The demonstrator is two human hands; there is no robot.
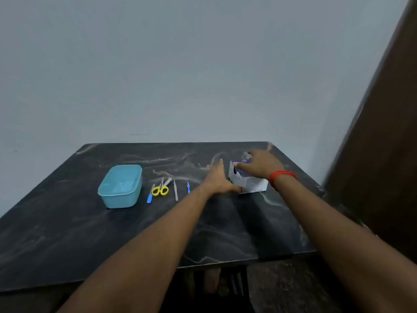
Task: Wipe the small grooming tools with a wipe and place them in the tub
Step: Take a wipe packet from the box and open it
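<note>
Dark, marble-patterned table (67, 233) stands against a pale wall (180, 64) and carries all the items noted. Light blue tub (120, 186) sits at the left of the row; whether a lid is on it cannot be told. Just beside it to the right lie the grooming tools, all flat on the table and outside the tub: a blue-handled tool (150, 196), yellow-handled scissors (160, 188) touching or overlapping a slim piece next to them, a plain metal tool (175, 193), and a smaller blue-handled tool (188, 188) set a little apart. White and purple box (248, 181) stands at the right of the tools. Left hand (220, 179) lies flat against the box's left side, fingers straight and together, thumb along the near lower edge, gripping nothing. Right hand (259, 164), with a red band (282, 176) at the wrist, is over the top of the box with fingers bent downward; something pale shows at the fingertips, but whether they pinch a wipe, a flap or nothing cannot be told
</note>
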